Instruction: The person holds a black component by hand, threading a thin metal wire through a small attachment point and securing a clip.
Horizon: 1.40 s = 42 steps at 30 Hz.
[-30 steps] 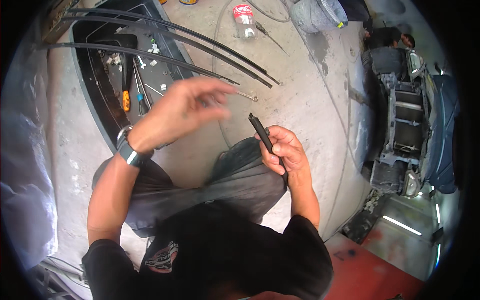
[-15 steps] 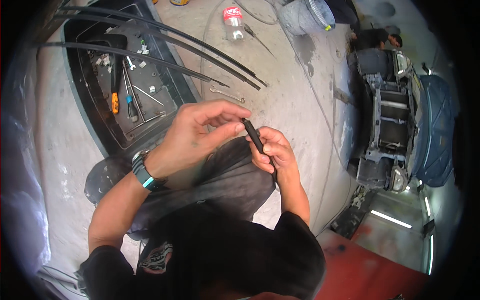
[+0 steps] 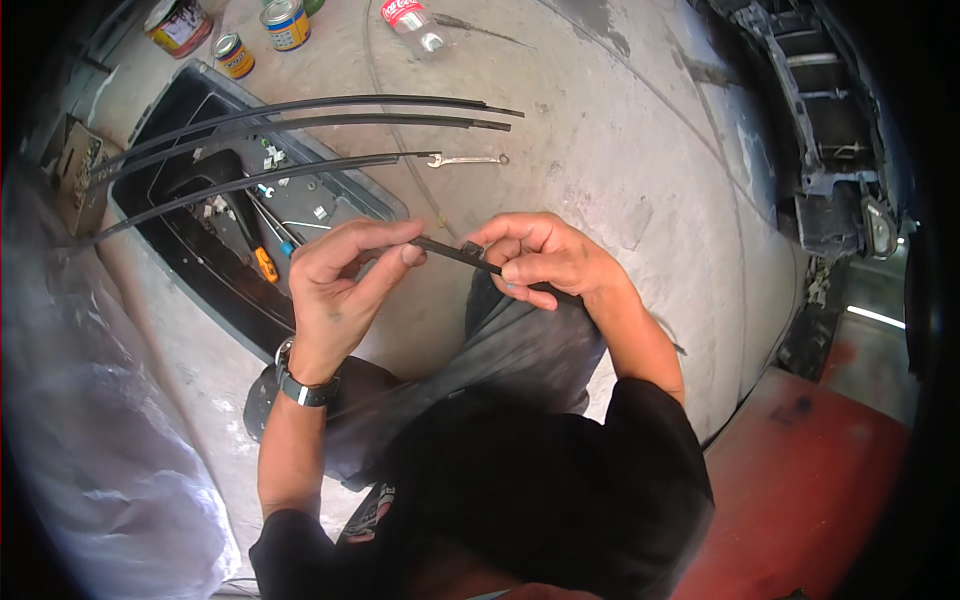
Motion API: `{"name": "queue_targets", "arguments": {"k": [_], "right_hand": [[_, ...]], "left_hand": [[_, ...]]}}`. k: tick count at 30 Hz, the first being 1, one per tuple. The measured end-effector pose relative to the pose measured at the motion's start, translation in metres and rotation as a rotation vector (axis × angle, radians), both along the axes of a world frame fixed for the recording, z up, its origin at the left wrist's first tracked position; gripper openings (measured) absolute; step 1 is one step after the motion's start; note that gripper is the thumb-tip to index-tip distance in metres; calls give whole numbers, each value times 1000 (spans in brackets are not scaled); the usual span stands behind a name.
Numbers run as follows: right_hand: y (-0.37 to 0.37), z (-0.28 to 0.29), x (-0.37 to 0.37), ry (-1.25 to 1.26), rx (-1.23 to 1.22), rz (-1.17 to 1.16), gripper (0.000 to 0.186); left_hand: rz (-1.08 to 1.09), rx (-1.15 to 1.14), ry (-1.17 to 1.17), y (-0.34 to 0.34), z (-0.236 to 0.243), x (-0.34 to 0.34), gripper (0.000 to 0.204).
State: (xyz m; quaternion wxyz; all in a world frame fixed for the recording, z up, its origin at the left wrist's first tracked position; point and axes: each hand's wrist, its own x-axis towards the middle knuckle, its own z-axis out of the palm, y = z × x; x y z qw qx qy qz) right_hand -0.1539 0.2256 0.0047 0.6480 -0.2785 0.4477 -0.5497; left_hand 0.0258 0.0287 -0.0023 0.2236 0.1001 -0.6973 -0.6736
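A narrow black strip (image 3: pixel 448 251) lies nearly level between my hands. My left hand (image 3: pixel 340 285) pinches its left end between thumb and fingertips. My right hand (image 3: pixel 540 262) grips it farther right with thumb and fingers, beside a small black piece (image 3: pixel 475 249) at my fingertips. Beyond both hands, three long black strips (image 3: pixel 420 122) lie across a dark tray (image 3: pixel 200 300) and the floor. A wrench (image 3: pixel 465 160) lies by their right ends. An orange-handled tool (image 3: pixel 265 262), a blue-handled tool (image 3: pixel 288 247) and small white pieces (image 3: pixel 272 160) are inside the tray.
Several cans (image 3: pixel 284 25) and a plastic bottle (image 3: pixel 410 32) stand or lie at the back, near a hose (image 3: pixel 373 80). A stripped car body (image 3: pixel 820 110) is at right, above a red panel (image 3: pixel 790 480). Plastic sheeting (image 3: pixel 120 430) is at left, with a box (image 3: pixel 85 170).
My left hand has moved onto the strip's end, and both hands have turned the strip from steep to nearly level. The view has swung, bringing more cans into sight.
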Motion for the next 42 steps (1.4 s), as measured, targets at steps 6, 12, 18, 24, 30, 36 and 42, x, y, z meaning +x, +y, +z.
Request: {"name": "queue_targets", "arguments": {"k": [6,12,18,24,30,36,42], "right_hand": [[2,-4,-1,17,-98,-5,43],[-2,6,8,150,4,-119,43],[-10,25,36,427,176,-256,45],[-25,26,70,1112,-12,-372,48],[-31,23,99,1346,-62,-468,44],[-27,14,111,1382,22,-459,45],[-24,41,57,1373,-201,-215,31]], "left_hand": [[-2,137,25,6,-1,-3,24],[17,572,125,24,-11,-16,38],[77,788,155,27,-19,-17,34],[83,825,150,25,-17,-11,27],[92,790,166,22,-16,-8,23],[156,757,103,26,-21,-10,20],[169,740,95,34,-28,-10,17]]}}
